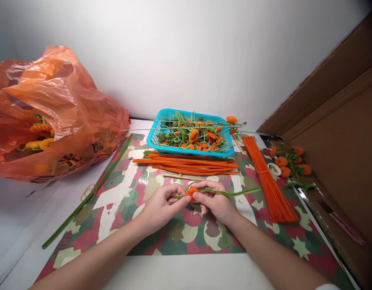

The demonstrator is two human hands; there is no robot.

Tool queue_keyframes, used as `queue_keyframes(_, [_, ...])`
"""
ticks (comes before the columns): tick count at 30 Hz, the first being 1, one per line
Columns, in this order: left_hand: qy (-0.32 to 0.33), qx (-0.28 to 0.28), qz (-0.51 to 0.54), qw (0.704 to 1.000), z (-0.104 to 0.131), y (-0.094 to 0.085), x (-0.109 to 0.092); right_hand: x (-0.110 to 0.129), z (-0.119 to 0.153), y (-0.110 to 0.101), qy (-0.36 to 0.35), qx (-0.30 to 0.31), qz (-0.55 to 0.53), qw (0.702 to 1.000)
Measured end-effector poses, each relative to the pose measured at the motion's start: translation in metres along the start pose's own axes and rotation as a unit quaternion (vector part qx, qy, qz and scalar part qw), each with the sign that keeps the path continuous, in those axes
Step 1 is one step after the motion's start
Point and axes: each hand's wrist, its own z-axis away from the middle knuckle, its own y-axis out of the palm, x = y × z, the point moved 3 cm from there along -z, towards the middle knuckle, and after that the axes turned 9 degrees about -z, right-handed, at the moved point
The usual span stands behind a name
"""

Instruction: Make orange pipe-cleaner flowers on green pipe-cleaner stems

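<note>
The flower [192,194], nearest, is held just above the desk [186,268] between 2 closed grips. Its left edge is pinched by the left grip [164,201], and its right edge is pressed under the thumb of the right grip [218,201], with the green stem [238,193] trailed out past the right fingers. If it were squeezed too hard from both sides, its fuzzy folds could be flattened; if the hold were slackened at either edge, they could be left loose or lopsided.

The stem's far end is unsupported and is seen close to the orange bundle [269,183]; whether it is touched cannot be told. Were the right grip swung outward, strands could be snagged.

Beyond the grips, the stick [181,176] and loose orange rods [186,163] are laid in front of the basket [152,139]; by a careless knuckle, they could be scattered. The basket itself is heaped with flowers and overhung by long thin stalks, which could be caught and dragged out, others tangled with them.
</note>
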Motion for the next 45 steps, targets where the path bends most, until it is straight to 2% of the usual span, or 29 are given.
queue_keyframes(20, [-0.008, 0.011, 0.022, 1.000, -0.002, 0.000, 0.002, -0.004, 0.000, -0.002, -0.005, 0.002, -0.001, 1.000])
queue_keyframes(28, [-0.007, 0.022, 0.011, 1.000, -0.002, -0.001, 0.003, 0.006, 0.002, 0.003, -0.001, 0.009, 0.010, 1.000])
queue_keyframes(35, [-0.002, 0.032, 0.026, 0.999, -0.002, -0.001, 0.000, 0.003, 0.001, 0.002, 0.000, 0.014, 0.007, 1.000])
queue_keyframes(39, [-0.013, 0.025, 0.032, 0.999, -0.003, -0.002, -0.001, 0.003, 0.000, 0.000, 0.010, 0.010, 0.004, 1.000])
queue_keyframes(45, [0.006, 0.021, 0.027, 0.999, -0.002, -0.005, -0.002, 0.001, -0.001, -0.003, 0.012, 0.017, -0.002, 1.000])
